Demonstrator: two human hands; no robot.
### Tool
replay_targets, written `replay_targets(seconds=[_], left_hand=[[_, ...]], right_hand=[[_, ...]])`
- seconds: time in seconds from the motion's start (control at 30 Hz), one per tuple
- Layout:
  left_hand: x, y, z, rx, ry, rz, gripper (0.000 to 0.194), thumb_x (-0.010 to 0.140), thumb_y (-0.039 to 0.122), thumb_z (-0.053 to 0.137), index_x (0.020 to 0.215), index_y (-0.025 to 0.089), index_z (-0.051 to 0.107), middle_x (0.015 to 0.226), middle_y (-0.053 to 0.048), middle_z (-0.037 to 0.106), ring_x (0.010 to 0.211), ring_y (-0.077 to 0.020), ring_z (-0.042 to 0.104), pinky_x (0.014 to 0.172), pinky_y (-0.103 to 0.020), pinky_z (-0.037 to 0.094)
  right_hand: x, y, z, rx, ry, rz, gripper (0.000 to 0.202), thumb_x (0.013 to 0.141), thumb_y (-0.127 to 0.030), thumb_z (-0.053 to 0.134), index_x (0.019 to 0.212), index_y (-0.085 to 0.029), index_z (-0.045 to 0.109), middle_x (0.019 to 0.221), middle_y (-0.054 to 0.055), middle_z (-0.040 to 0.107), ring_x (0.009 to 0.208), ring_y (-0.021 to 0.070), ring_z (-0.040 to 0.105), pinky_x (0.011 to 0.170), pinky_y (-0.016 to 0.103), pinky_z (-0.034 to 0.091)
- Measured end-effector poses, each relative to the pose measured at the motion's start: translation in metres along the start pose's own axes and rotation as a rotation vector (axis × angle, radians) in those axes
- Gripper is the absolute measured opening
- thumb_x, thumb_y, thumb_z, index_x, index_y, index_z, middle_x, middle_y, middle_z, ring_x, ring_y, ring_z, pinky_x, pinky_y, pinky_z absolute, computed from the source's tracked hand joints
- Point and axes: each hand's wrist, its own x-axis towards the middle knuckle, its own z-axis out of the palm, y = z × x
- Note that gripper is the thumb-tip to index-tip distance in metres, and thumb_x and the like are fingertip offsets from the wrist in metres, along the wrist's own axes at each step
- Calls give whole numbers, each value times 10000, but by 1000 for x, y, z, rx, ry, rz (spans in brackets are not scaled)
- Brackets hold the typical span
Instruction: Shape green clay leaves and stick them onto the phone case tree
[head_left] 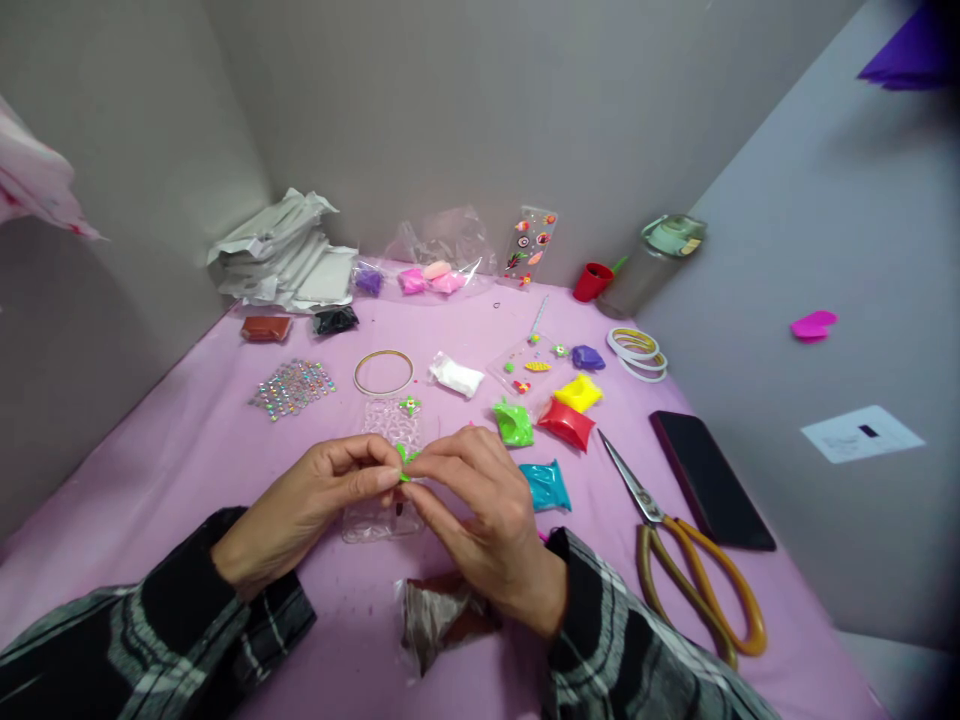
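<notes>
Right at the middle of the view, a small bright green piece of soft clay [406, 456] is pinched between both hands. My left hand [322, 495] grips it from the left with thumb and forefinger. From the right, the closed fingertips of my right hand [480, 510] meet it. Below the hands lies a clear, bumpy plastic piece [367, 525], partly covered by them. A small green flower with a pale centre [409, 405] sits on its far end. An opened green clay packet [513, 424] is just beyond my right hand.
Red [568, 424], yellow [580, 393] and blue [547, 486] packets lie right of my hands. Large scissors [675, 540] and a black phone [712, 480] lie farther right. A brown packet [442, 615] is in front; rhinestones [294, 388] lie left. White packages [285, 255] are stacked behind.
</notes>
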Motion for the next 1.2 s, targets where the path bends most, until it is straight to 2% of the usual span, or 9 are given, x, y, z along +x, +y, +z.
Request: replay_targets(seconds=[0.33, 0.53, 0.67, 0.93, 1.2], left_hand=[[1, -1, -1, 40, 35, 17, 216, 814, 361, 780, 752, 176, 686, 719, 21, 628, 699, -120, 531, 676, -221, 405], [1, -2, -1, 41, 41, 27, 197, 805, 368, 788, 786, 187, 714, 761, 7, 668, 742, -133, 574, 716, -230, 430], [0, -2, -1, 16, 19, 24, 200, 815, 381, 778, 821, 194, 709, 755, 8, 663, 728, -134, 574, 691, -229, 432], [1, -4, -3, 105, 18, 51, 187, 848, 346, 747, 771, 193, 673, 756, 19, 635, 734, -126, 559, 710, -225, 431], [0, -4, -4, 140, 35, 50, 159, 847, 343, 744, 810, 196, 697, 780, 6, 655, 756, -146, 574, 731, -247, 436]], right_hand=[[1, -3, -1, 9, -6, 20, 90, 938, -236, 672, 990, -165, 690, 893, 53, 695, 845, 186, 590, 761, 354, 453], [1, -1, 0, 49, -25, 68, 49, 948, -173, 633, 946, -163, 681, 889, 45, 690, 842, 176, 587, 768, 349, 438], [2, -2, 0, 50, -17, 67, 44, 944, -172, 637, 935, -163, 679, 876, 44, 687, 839, 177, 587, 771, 352, 430], [1, -3, 0, 41, -32, 78, 51, 936, -204, 652, 925, -160, 674, 869, 47, 684, 841, 186, 586, 786, 367, 428], [2, -3, 0, 41, -28, 95, 56, 946, -187, 620, 921, -181, 670, 863, 38, 684, 837, 185, 586, 792, 370, 430]])
